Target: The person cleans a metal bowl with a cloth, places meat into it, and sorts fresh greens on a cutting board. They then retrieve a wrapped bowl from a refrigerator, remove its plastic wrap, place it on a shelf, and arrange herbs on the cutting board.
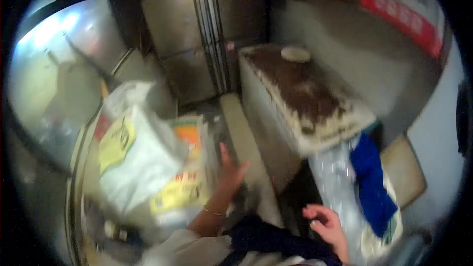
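My left hand (229,172) reaches forward in the middle of the view, thumb and a finger spread, nothing visible in it. A thin bangle (215,211) circles that wrist. Just left of it stand large sacks: a white sack (145,160) with a yellow label (117,144), and a printed sack (189,167) with an orange patch. Whether the hand touches the printed sack is unclear through the blur. My right hand (329,229) is low on the right, fingers bent, thumb apart and nothing seen between them. Beside it lies clear plastic wrapping (337,180).
A worn chest-like unit (276,111) with a brown, peeling top carries a round pale lid (295,54). Blue cloth (372,184) lies by the plastic. A steel multi-door fridge (180,24) stands at the back. A shiny metal panel (54,79) is on the left.
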A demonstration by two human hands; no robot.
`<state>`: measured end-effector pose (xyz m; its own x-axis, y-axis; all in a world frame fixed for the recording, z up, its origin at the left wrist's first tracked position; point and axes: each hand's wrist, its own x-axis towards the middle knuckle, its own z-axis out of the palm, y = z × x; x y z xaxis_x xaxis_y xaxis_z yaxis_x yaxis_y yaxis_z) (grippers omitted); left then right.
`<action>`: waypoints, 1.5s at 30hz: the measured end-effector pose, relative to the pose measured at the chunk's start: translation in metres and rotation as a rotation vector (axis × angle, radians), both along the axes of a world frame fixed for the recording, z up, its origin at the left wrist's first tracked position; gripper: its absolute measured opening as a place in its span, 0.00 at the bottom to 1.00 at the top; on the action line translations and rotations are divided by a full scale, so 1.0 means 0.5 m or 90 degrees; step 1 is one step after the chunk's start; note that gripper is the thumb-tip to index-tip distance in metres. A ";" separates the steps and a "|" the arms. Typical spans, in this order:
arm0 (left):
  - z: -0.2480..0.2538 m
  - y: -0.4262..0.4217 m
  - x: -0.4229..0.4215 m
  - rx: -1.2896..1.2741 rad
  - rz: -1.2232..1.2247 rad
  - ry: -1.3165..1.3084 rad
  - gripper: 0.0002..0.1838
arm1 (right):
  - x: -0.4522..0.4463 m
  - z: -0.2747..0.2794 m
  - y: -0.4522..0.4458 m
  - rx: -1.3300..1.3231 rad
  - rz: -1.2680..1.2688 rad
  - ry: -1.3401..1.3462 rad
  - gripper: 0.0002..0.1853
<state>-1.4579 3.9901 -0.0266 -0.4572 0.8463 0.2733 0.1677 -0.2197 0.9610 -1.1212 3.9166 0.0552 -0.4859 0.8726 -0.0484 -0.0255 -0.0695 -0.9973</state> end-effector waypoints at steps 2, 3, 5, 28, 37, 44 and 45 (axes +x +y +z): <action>0.102 0.244 -0.024 0.111 -0.072 -0.111 0.52 | -0.063 0.011 0.128 -0.008 -0.102 0.049 0.27; 0.130 0.350 -0.041 0.120 -0.090 -0.096 0.53 | -0.098 0.037 0.185 -0.005 -0.123 0.066 0.27; 0.145 0.570 -0.085 0.151 -0.159 -0.020 0.50 | -0.153 0.079 0.292 0.010 -0.173 0.012 0.25; 0.191 1.584 -1.236 -0.139 0.191 0.670 0.53 | -0.943 -0.074 1.538 0.278 -0.250 -0.138 0.51; 0.223 1.795 -1.416 -0.203 -0.265 0.104 0.34 | -1.622 0.032 2.226 0.435 -0.339 0.073 0.44; 0.058 1.965 -1.506 0.032 -0.301 0.245 0.34 | -1.782 0.118 2.349 0.311 -0.370 0.125 0.35; 0.026 1.980 -1.503 0.089 -0.285 0.184 0.35 | -1.752 0.106 2.306 0.353 -0.414 0.126 0.36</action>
